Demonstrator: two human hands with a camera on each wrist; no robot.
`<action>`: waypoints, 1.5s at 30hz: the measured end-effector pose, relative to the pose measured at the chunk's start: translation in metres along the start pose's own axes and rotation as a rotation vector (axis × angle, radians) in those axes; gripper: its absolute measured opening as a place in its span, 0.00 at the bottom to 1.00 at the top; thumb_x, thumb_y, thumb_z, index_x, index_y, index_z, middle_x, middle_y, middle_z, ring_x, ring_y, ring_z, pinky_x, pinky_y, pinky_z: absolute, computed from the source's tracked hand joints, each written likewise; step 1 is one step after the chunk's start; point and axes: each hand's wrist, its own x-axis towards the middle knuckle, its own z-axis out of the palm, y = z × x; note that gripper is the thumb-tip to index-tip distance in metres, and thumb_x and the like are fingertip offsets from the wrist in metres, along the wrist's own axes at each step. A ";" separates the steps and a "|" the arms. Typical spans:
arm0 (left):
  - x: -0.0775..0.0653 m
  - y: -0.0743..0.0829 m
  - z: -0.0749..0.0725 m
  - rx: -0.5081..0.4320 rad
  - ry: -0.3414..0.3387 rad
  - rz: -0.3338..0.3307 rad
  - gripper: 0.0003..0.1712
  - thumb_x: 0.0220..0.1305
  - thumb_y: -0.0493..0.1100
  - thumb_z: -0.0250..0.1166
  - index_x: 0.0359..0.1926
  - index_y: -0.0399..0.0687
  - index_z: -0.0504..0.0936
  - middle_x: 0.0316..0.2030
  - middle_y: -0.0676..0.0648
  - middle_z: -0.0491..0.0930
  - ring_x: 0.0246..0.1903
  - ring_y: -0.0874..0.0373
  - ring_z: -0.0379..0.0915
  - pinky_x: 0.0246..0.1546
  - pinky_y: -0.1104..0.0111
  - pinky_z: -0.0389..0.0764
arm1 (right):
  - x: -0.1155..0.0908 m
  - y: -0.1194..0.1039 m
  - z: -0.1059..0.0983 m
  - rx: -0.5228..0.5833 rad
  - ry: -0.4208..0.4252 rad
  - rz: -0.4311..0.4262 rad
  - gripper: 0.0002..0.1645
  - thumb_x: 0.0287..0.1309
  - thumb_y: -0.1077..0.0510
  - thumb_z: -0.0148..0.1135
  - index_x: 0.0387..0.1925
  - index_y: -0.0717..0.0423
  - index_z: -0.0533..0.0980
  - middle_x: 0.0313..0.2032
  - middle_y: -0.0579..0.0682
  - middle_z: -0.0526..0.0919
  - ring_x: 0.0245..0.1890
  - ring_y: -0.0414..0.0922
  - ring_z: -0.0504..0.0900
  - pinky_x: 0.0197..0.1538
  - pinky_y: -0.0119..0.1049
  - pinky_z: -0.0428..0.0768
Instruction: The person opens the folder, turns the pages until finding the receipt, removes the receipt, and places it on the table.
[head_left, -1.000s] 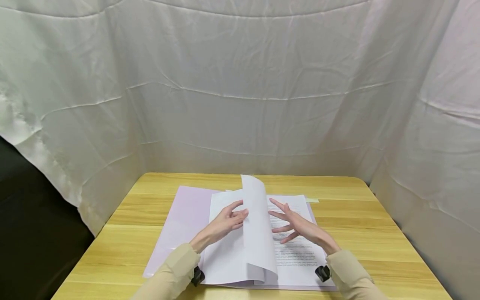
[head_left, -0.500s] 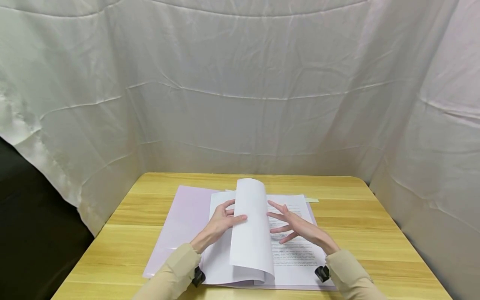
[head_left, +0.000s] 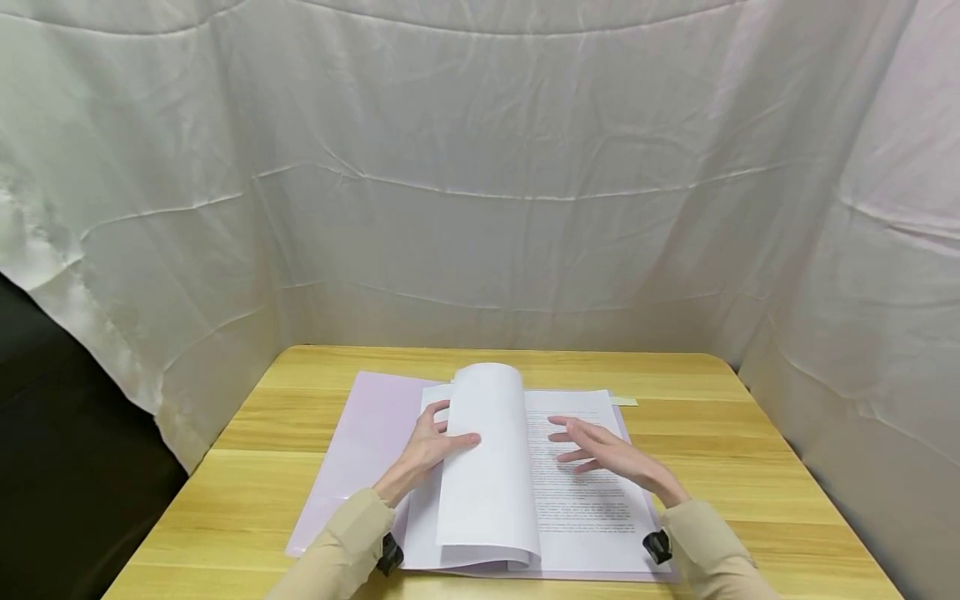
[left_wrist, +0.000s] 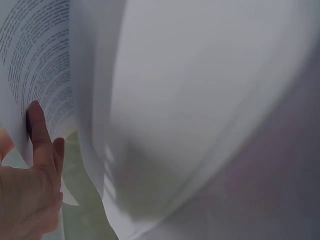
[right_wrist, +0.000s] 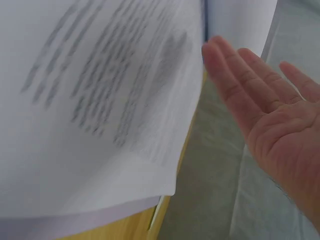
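A lilac folder (head_left: pixel 371 442) lies spread on the table with a stack of white sheets in it. My left hand (head_left: pixel 423 447) holds a curled sheet (head_left: pixel 487 475) by its left edge, thumb on the near face and fingers behind. In the left wrist view, print shows on the sheet's other side beside the left hand (left_wrist: pixel 37 175). My right hand (head_left: pixel 611 454) is over the printed page (head_left: pixel 585 500) at the right, holding nothing. Its fingers are extended in the right wrist view, and the palm of the right hand (right_wrist: pixel 280 120) shows.
The folder rests near the front of a wooden table (head_left: pixel 750 500). A pale yellow-green tab (head_left: pixel 624 402) sticks out at the folder's upper right. Grey-white cloth (head_left: pixel 480 183) hangs behind and at the sides. A black surface (head_left: pixel 67 450) shows at far left.
The curled sheet has swung leftward with my left hand, whose thumb came onto its near face. More of the printed page shows. My right hand has drawn slightly right, its fingers less spread.
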 end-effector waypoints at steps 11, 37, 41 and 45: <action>0.001 -0.010 -0.022 0.092 0.012 0.004 0.59 0.52 0.39 0.77 0.76 0.37 0.48 0.62 0.23 0.72 0.47 0.41 0.83 0.49 0.51 0.86 | -0.005 0.014 -0.006 -0.227 0.049 -0.015 0.35 0.77 0.49 0.49 0.74 0.65 0.59 0.69 0.69 0.69 0.69 0.66 0.70 0.69 0.61 0.72; 0.003 -0.016 -0.053 0.436 0.050 0.008 0.62 0.50 0.37 0.78 0.75 0.31 0.46 0.70 0.19 0.57 0.70 0.23 0.56 0.71 0.35 0.62 | -0.017 0.013 -0.006 -0.290 -0.178 0.079 0.37 0.74 0.47 0.54 0.74 0.63 0.60 0.68 0.65 0.73 0.71 0.70 0.66 0.69 0.71 0.64; 0.003 -0.017 -0.055 0.469 0.048 0.004 0.62 0.50 0.37 0.78 0.76 0.32 0.46 0.71 0.19 0.56 0.70 0.24 0.55 0.71 0.35 0.61 | -0.017 0.013 -0.006 -0.297 -0.185 0.077 0.37 0.74 0.47 0.54 0.74 0.62 0.60 0.68 0.64 0.74 0.70 0.69 0.68 0.69 0.70 0.66; 0.004 -0.020 -0.054 0.534 0.057 0.015 0.62 0.49 0.36 0.78 0.76 0.31 0.46 0.67 0.18 0.61 0.67 0.24 0.61 0.68 0.36 0.67 | -0.017 0.015 -0.007 -0.306 -0.180 0.073 0.36 0.74 0.47 0.54 0.74 0.61 0.61 0.66 0.62 0.76 0.68 0.66 0.72 0.69 0.60 0.72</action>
